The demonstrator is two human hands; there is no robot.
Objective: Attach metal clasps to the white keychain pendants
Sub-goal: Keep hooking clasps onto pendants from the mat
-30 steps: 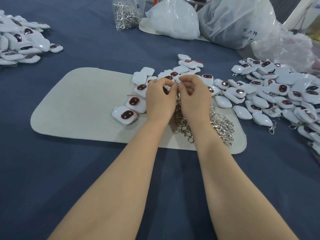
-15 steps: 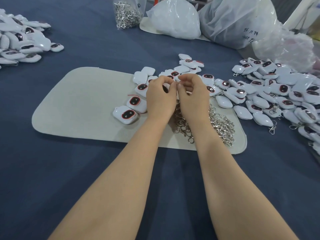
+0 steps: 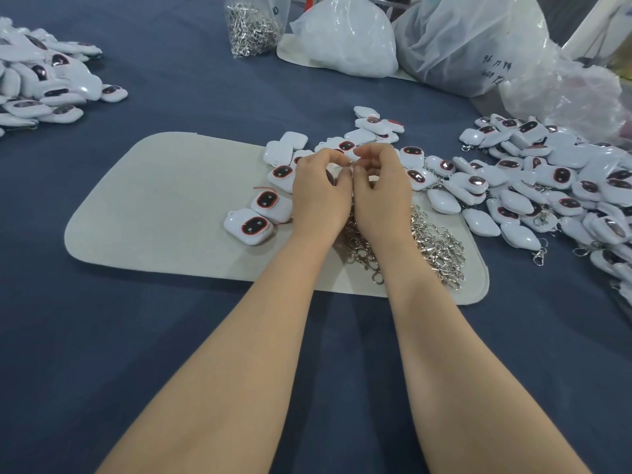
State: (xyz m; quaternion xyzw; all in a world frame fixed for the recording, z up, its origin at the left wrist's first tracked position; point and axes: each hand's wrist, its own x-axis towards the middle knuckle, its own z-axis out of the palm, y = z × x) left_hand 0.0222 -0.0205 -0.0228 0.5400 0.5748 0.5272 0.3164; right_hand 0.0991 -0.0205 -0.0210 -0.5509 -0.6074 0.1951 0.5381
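My left hand [image 3: 318, 193] and my right hand [image 3: 381, 191] meet above the beige mat [image 3: 164, 213], fingers curled and fingertips together. A white pendant [image 3: 331, 176] is held in my left hand, mostly hidden by the fingers. My right hand pinches a small metal clasp [image 3: 350, 164] at the point where the fingertips meet. A heap of loose metal clasps [image 3: 434, 244] lies on the mat under and right of my wrists. Loose white pendants [image 3: 251, 227] with dark red-rimmed ovals lie on the mat left of my hands.
A large pile of pendants with clasps [image 3: 554, 186] fills the right side. Another pendant pile [image 3: 41, 80] sits at the far left. A clear bag of clasps [image 3: 251, 27] and several white plastic bags [image 3: 345, 35] stand at the back on the blue cloth [image 3: 102, 336].
Both hands stay together above the mat; the fingertips have shifted slightly around the pendant and clasp. Nothing else has moved.
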